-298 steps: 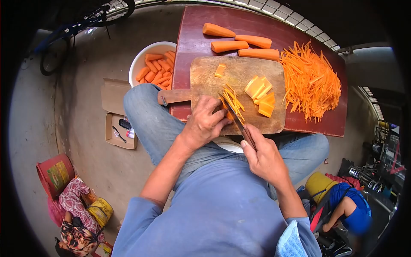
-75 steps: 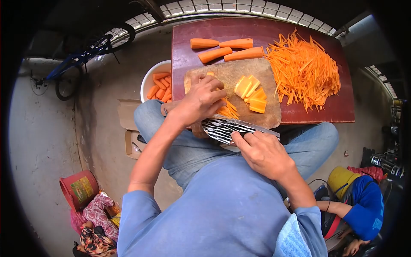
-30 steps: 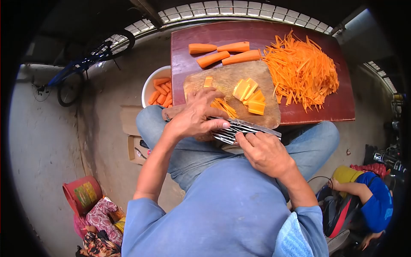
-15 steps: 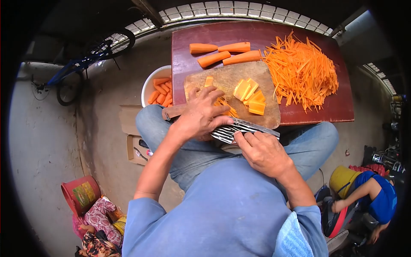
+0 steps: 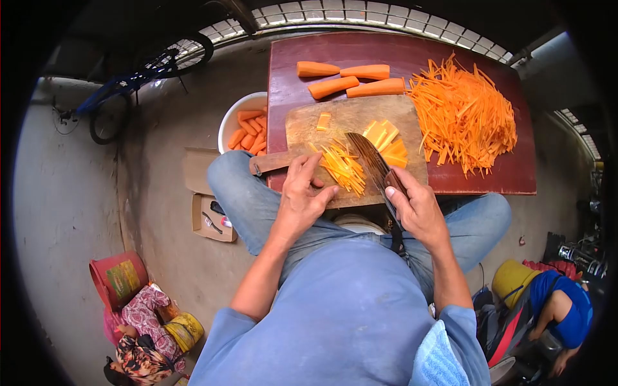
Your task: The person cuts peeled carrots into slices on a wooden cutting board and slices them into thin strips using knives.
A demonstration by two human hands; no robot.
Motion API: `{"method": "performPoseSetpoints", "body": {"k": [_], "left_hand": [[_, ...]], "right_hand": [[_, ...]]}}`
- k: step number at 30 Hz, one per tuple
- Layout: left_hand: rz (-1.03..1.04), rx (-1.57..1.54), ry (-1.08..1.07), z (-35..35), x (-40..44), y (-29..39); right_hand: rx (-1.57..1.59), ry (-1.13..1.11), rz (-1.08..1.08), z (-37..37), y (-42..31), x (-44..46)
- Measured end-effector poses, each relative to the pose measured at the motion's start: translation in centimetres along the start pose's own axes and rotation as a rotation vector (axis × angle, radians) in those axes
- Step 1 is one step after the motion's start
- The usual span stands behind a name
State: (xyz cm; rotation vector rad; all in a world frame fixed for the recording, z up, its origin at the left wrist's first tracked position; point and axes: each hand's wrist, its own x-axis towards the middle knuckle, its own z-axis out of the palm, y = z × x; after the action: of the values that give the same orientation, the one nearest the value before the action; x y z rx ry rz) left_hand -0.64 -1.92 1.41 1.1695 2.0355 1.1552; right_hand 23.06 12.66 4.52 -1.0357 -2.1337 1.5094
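In my right hand (image 5: 417, 204) is a knife (image 5: 368, 153), gripped by its dark handle. Its broad blade slants up and left across the wooden cutting board (image 5: 309, 122). A small pile of cut carrot strips (image 5: 343, 168) lies left of the blade, while carrot slices (image 5: 389, 143) overlap on its right. My left hand (image 5: 302, 196) is at the board's near left edge beside the strips, thumb and fingers apart, holding nothing. One small carrot piece (image 5: 324, 121) sits alone farther up the board. The board's handle (image 5: 269, 163) sticks out to the left.
Beyond the board, several peeled carrots (image 5: 375, 87) lie on the red table (image 5: 360, 48). A big heap of shredded carrot (image 5: 467, 119) covers its right side. A white bucket (image 5: 226, 122) of carrots stands at left. Other people sit behind me on both sides.
My left hand has drawn back from over the strips toward me. The knife, earlier lying low along the board's near edge, now points up between strips and slices, held by my right hand.
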Motion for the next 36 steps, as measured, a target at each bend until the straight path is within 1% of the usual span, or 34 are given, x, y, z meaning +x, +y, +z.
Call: {"method": "performPoseSetpoints", "body": {"k": [2,5,7,9,12,14,17,22,23,26,28,30,32,36], "left_hand": [[-0.049,0.046,-0.025,0.0,0.7,1.0],[-0.026,0.155,-0.016,0.4,1.8,1.2],[0.099,0.278,-0.014,0.7,2.4,-0.2],[0.155,0.312,-0.033,0.7,2.4,-0.9],[0.104,0.194,-0.101,0.2,2.0,-0.6],[0.026,0.062,-0.163,-0.4,1.6,0.4],[0.107,0.074,-0.072,0.0,1.0,-0.5],[0.141,0.12,0.011,0.8,0.9,-0.3],[0.14,0.127,0.02,0.9,0.8,-0.5],[0.133,0.08,-0.042,0.7,0.8,-1.3],[0.193,0.128,0.01,0.9,0.9,-2.2],[0.188,0.093,0.037,1.1,0.9,-2.5],[0.118,-0.023,0.036,1.1,0.8,-2.2],[0.111,-0.003,0.018,1.1,1.1,-2.3]], "right_hand": [[-0.014,-0.021,0.03,-0.3,-0.2,0.2],[0.065,-0.08,0.144,-1.3,-0.7,0.7],[0.219,-0.146,0.28,-2.2,-0.5,1.3],[0.373,-0.156,0.303,-2.2,0.9,1.4],[0.501,-0.174,0.327,-2.4,1.6,1.5],[0.575,-0.188,0.34,-2.3,2.1,1.2],[0.628,-0.216,0.358,-2.0,3.4,0.7],[0.84,-0.228,0.423,-0.7,3.7,0.8],[0.855,-0.235,0.459,-0.3,3.5,0.8],[0.788,-0.268,0.432,1.0,3.5,0.9],[0.759,-0.269,0.43,1.8,2.9,0.7],[0.763,-0.273,0.424,2.4,3.1,0.6],[0.761,-0.274,0.426,2.6,3.0,0.6],[0.866,-0.321,0.423,2.7,3.3,0.8]]}}
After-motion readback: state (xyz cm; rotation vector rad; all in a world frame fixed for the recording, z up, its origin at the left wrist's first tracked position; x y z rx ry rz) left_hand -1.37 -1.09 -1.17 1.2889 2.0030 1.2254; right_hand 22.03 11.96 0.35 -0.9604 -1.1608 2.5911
